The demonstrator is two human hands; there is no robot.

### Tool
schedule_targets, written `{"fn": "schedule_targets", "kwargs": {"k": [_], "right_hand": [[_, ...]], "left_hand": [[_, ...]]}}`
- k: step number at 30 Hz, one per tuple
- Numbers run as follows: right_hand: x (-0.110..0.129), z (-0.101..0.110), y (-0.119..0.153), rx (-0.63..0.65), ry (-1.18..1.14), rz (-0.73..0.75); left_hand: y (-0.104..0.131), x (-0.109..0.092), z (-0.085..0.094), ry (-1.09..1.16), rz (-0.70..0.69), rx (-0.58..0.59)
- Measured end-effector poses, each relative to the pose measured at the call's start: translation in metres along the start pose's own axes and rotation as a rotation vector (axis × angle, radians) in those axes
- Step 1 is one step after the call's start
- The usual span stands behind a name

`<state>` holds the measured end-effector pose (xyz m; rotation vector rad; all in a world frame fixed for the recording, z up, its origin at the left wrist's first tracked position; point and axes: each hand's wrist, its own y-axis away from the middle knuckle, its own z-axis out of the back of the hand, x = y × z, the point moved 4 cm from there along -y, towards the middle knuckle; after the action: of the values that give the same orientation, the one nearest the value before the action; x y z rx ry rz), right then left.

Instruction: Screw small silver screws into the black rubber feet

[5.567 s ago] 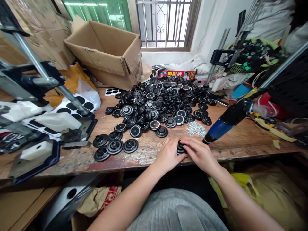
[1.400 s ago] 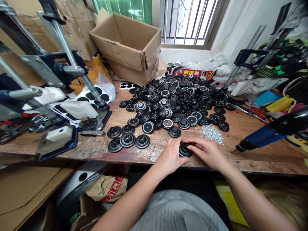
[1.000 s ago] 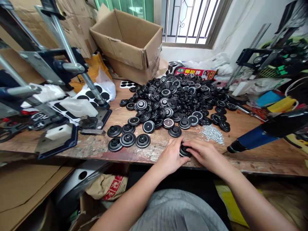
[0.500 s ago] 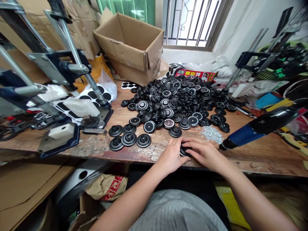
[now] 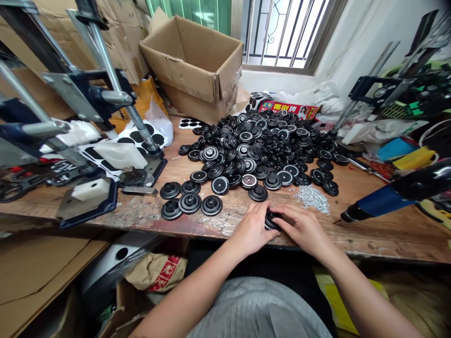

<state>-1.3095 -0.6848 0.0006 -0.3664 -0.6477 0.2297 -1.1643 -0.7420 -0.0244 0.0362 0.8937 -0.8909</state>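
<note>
At the front edge of the bench, a black round stepped disc [image 5: 270, 221] is between my two hands. My left hand [image 5: 251, 226] curls round its left side, thumb near the front rim. My right hand [image 5: 299, 224] has its fingers and thumb at the top and right of the disc, covering part of it. To the right, a blue and black electric screwdriver [image 5: 377, 203] hangs at a slant, its bit pointing down left. Small silver screws [image 5: 313, 198] lie in a heap just beyond my right hand.
A large pile of black discs [image 5: 243, 152] spreads behind my hands. Several finished-looking discs [image 5: 189, 203] stand in a group at left. Hand presses [image 5: 137, 126] flank the bench on the left; an open cardboard box [image 5: 193, 65] sits at the back.
The electric screwdriver has swung to the right, away from my right hand. Both hands stay around the disc, with the right fingers slightly shifted. The whole view has moved a little.
</note>
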Motion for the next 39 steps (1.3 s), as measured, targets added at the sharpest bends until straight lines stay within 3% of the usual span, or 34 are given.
{"fn": "schedule_targets", "kwargs": {"k": [6,18,24,31,39], "right_hand": [[0.002,0.0,0.0,-0.012,0.035,-0.018],[0.007,0.007,-0.006,0.086,0.003,0.006],[-0.003,0.006,0.001,-0.002,-0.103,-0.091],[0.001,0.002,0.003,0.04,-0.053,0.015],[0.001,0.003,0.001,0.03,0.007,-0.018]], "left_hand": [[-0.001,0.0,0.0,-0.01,0.005,0.001],[0.001,0.002,-0.002,-0.012,-0.011,-0.01],[0.001,0.002,-0.001,-0.006,-0.015,0.002],[0.001,0.002,0.0,-0.004,-0.019,-0.015],[0.001,0.003,0.0,-0.01,-0.017,-0.006]]}}
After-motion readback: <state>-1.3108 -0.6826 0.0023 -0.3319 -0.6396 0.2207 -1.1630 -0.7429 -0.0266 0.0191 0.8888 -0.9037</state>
